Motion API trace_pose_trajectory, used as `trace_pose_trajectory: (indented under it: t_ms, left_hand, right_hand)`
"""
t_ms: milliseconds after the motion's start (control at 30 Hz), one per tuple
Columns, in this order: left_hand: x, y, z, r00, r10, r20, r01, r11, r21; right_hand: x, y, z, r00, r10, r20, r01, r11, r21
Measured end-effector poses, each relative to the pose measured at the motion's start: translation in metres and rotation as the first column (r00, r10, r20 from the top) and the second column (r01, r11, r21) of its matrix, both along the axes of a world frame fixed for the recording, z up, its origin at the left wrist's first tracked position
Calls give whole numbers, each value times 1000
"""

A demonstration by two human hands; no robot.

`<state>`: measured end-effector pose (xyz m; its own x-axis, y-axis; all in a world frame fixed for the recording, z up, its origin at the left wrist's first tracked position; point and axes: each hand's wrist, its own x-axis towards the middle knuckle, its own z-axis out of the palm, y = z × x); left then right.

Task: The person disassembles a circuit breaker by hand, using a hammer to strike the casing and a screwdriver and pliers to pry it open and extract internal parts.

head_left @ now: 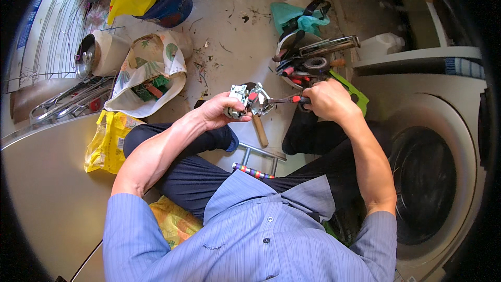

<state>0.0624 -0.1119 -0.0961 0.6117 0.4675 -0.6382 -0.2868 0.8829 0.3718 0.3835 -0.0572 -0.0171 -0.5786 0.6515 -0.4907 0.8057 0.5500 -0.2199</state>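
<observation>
My left hand [222,112] is closed around a small silvery metal mechanism [240,100] with a white, boxy body and an open bracket-like end, held above the floor between my knees. My right hand [330,100] grips a hand tool [297,99] with a red-and-black handle. Its dark, thin tip reaches left to the bracket end of the mechanism; whether it is a screwdriver or pliers cannot be made out. Below the mechanism, a wooden handle [260,131] shows on the floor, its upper end partly hidden behind the part.
A bucket of tools [284,52] stands beyond my right hand. To the right is a front-loading washing machine [425,177]. A printed cloth bag [151,68], a yellow bag [112,141] and a blue bucket [172,8] lie leftward. Scraps litter the floor [224,36].
</observation>
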Motion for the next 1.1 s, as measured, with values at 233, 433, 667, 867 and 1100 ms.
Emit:
trace_pose_trajectory:
  t_ms: [233, 433, 667, 867, 1100]
  left_hand:
    - [0, -3, 7, 998, -10, -57, 13, 998, 56]
    - [-6, 4, 10, 999, -44, -17, 46, 987, 156]
    - [-10, 11, 21, 987, -70, -144, 106, 961, 254]
    - [-19, 15, 29, 991, -98, -96, 123, 945, 304]
    - [-29, 13, 29, 991, -107, 80, 81, 956, 283]
  right_hand:
    - [14, -7, -8, 994, 45, -96, -38, 996, 83]
    - [18, -8, -17, 991, 31, -128, -12, 989, 146]
    - [17, -11, -25, 986, 53, -159, -13, 971, 240]
    - [22, -9, -38, 970, 88, -227, -14, 951, 310]
    - [23, -13, -45, 963, 50, -264, 5, 979, 202]
